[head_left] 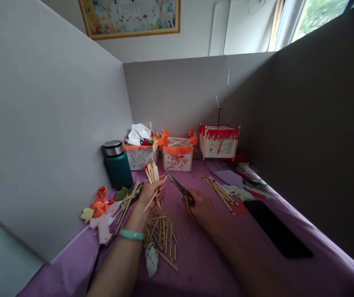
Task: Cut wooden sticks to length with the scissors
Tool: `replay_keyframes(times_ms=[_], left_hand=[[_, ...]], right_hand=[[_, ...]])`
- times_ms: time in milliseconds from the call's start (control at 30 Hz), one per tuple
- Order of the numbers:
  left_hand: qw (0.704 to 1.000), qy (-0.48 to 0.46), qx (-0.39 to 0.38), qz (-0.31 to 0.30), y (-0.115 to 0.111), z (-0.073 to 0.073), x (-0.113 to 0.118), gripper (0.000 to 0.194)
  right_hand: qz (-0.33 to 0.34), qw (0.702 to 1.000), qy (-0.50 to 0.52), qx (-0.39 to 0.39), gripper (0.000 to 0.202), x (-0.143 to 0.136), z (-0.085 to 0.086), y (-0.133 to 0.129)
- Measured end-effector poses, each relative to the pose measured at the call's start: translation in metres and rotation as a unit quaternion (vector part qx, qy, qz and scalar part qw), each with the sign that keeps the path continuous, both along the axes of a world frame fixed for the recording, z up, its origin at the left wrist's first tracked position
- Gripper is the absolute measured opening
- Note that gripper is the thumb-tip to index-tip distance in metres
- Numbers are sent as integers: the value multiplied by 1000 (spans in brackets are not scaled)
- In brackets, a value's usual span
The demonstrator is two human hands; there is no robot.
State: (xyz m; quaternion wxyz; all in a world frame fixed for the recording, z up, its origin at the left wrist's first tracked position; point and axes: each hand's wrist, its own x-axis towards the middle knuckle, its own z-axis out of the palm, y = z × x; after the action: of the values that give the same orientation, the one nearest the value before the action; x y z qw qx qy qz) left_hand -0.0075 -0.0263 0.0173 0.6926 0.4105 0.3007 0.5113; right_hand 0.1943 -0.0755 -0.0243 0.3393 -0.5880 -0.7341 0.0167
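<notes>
My left hand [152,194], with a pale green bangle [132,234] on its wrist, is closed around a bundle of thin wooden sticks [152,173]. One stick in that hand slants across the rest. In my right hand [200,206] is a pair of scissors [179,187], its fingers in the handles. The blades point up and left toward the bundle, and I cannot tell whether they touch a stick. Short cut sticks [164,233] lie in a loose pile on the purple cloth below my left hand, beside a crumpled white tissue [151,259].
A glue gun [102,227], orange paper scraps [100,202] and a green flask [118,167] stand left. Paper lanterns [177,161] line the back, with a red-fringed one [219,142] at right. Longer sticks [220,194] and a black phone-like slab [277,229] lie right. Grey panels [195,86] enclose the table.
</notes>
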Motion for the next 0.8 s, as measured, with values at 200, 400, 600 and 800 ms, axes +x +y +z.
replay_keyframes(times_ms=[200, 400, 600, 800], left_hand=[[1000, -3, 2, -1, -1, 2, 5, 53], [998, -13, 31, 60, -1, 2, 6, 54], [998, -34, -12, 55, -3, 5, 7, 48], [992, -98, -20, 74, -4, 9, 11, 37]], right_hand=[[21, 997, 70, 0, 22, 2, -11, 6], [13, 979, 199, 27, 32, 11, -22, 17], [5, 978, 207, 20, 36, 13, -19, 17], [34, 977, 210, 23, 37, 11, -26, 22]])
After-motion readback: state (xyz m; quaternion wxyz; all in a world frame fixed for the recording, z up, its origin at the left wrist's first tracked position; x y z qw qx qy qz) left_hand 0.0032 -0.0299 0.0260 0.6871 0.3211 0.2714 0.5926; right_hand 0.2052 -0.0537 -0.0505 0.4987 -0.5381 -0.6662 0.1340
